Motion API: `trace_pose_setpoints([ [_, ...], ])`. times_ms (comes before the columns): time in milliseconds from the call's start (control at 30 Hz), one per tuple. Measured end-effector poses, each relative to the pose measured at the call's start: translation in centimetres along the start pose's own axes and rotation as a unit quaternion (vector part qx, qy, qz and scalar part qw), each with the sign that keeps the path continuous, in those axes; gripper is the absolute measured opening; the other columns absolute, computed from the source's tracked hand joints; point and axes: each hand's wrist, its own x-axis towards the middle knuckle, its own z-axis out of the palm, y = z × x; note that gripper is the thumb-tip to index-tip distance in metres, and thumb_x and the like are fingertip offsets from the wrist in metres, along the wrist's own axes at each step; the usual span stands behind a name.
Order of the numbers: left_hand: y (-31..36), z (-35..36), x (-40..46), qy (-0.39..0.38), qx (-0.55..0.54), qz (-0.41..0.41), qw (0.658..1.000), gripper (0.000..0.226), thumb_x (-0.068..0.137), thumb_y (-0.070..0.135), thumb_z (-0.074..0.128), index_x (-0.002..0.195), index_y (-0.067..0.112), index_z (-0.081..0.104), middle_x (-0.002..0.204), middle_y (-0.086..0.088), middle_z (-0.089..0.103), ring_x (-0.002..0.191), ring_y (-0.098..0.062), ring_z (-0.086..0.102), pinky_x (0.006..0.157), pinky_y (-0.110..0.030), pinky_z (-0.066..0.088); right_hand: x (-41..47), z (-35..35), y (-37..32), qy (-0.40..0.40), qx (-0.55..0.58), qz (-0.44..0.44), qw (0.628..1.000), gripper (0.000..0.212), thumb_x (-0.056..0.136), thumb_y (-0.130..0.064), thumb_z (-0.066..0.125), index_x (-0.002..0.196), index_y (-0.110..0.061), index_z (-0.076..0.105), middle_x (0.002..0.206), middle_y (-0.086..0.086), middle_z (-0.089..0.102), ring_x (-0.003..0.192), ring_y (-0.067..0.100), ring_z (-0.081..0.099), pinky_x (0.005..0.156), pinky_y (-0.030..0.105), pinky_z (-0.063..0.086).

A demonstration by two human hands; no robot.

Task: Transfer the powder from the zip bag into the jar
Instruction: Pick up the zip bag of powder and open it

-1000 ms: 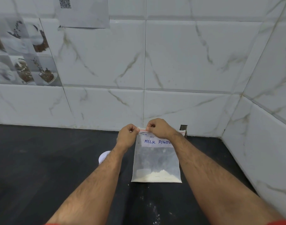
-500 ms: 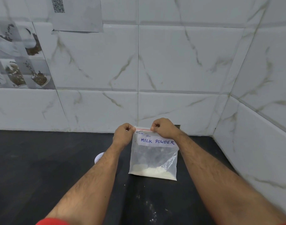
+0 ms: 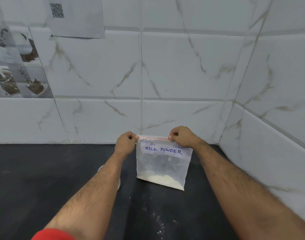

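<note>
A: Where is the zip bag sitting?

B: Upright on the black counter, hanging below 2 pinches: the left hand is nipping the seal's left end, the right hand its right end. Powder is lying at the bottom.

A: Anything hidden?

B: The left forearm is covering most of a white object, perhaps the jar.

A: Changes?

B: The hands are now further apart than 0.5 s ago.

— What have you got hold of?
— My left hand and right hand pinch the top corners of the zip bag, upright on the dark surface near its back right corner.
— And inside?
— Powder lies along the bottom.
</note>
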Motion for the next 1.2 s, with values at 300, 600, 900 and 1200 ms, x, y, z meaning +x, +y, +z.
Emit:
trace_pose_setpoints([
  [300,-0.1,-1.0,0.1,0.001,-0.004,-0.006,1.0,0.02,0.096,0.022,0.06,0.079,0.011,0.063,0.076,-0.001,0.062,0.068,-0.015,0.05,0.065,-0.03,0.042,-1.8,-1.8,1.9,0.017,-0.024,0.022,0.999,0.017,0.092,-0.016,0.065,0.076,-0.018,0.066,0.077,-0.007,0.063,0.083,0.016,0.058,0.072,0.024,0.041],
  [600,0.1,-1.4,0.4,-0.001,0.018,-0.007,1.0,0.021,0.097,0.022,0.061,0.077,0.015,0.06,0.074,0.0,0.061,0.066,-0.014,0.049,0.061,-0.027,0.041,-3.3,-3.1,3.8,0.038,-0.027,0.033,0.998,0.017,0.092,-0.015,0.065,0.075,-0.015,0.066,0.074,-0.004,0.063,0.078,0.016,0.056,0.063,0.023,0.039],
  [900,1.1,-1.5,-0.1,0.037,-0.003,-0.001,0.999,0.021,0.097,0.024,0.061,0.084,0.008,0.062,0.073,-0.001,0.06,0.068,-0.017,0.051,0.061,-0.027,0.042,-3.6,-3.1,3.7,0.066,0.024,0.026,0.997,0.014,0.092,-0.014,0.065,0.08,-0.008,0.069,0.08,0.002,0.067,0.074,0.014,0.057,0.059,0.016,0.041],
  [1200,4.4,-0.1,-0.6,0.098,-0.148,-0.054,0.983,0.051,0.092,0.05,0.06,0.128,0.015,0.052,0.099,-0.005,0.069,0.085,-0.024,0.068,0.09,-0.044,0.055,-4.4,-1.2,1.3,0.193,0.138,0.017,0.971,0.014,0.091,-0.012,0.065,0.078,-0.013,0.07,0.072,-0.009,0.065,0.067,0.007,0.056,0.067,0.023,0.045],
])
